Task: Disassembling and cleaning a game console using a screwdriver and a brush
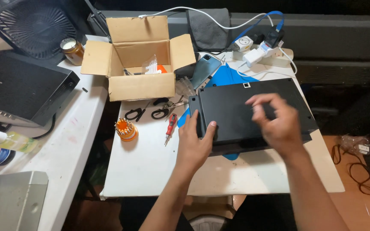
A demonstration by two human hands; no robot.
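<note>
A flat black laptop-like case [236, 102] lies bottom up on the small white table [150, 167]. My left hand [195, 139] grips its near left corner, thumb on top. Over the case's right half hovers my right hand [277, 122], blurred, fingers curled; whether it pinches something small I cannot tell. A red-handled screwdriver [171, 127] lies just left of the case, beside an orange round bit holder [126, 130].
An open cardboard box [140, 85], black scissors [134, 113] and pliers [164, 111] sit behind the tools. A phone [205, 69], blue mat [230, 76] and power strip with chargers [262, 54] lie at the back. Left table holds a black device [18, 87], jar [72, 49], can, bottle.
</note>
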